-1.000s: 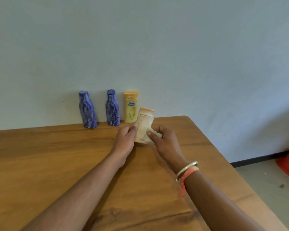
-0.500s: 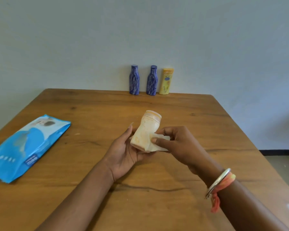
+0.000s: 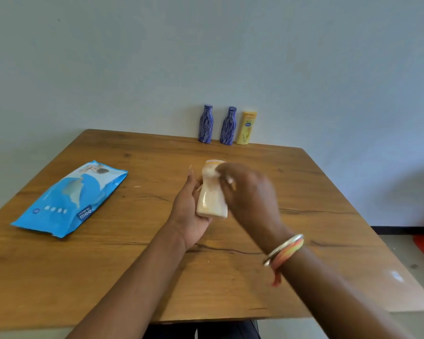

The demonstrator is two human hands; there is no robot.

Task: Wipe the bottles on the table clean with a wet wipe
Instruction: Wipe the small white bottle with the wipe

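I see the left hand point(image 3: 189, 211) cupping a pale cream bottle point(image 3: 212, 192) from the left side, fingers and thumb curled around its lower body and holding it above the wooden table point(image 3: 230, 277). The bottle stands nearly upright in the grip, its orange-tinged cap end pointing away from me. The right hand point(image 3: 247, 192) is over the bottle's right side and upper part, heavily motion-blurred; a small white patch that I take for the wet wipe point(image 3: 229, 179) shows at its fingertips against the bottle, but I cannot tell how the fingers are closed on it.

Taking the held bottle as my landmark: beyond it, at the table's far edge against the wall, stand two dark blue patterned bottles point(image 3: 205, 124) point(image 3: 228, 126) side by side, and just right of them a yellow lotion bottle point(image 3: 247, 128), all upright. Well to the left of the held bottle lies a blue wet wipe pack point(image 3: 71, 199), flat on the table. On the right wrist I see a metal bangle point(image 3: 283, 248) and an orange thread band point(image 3: 289, 253).
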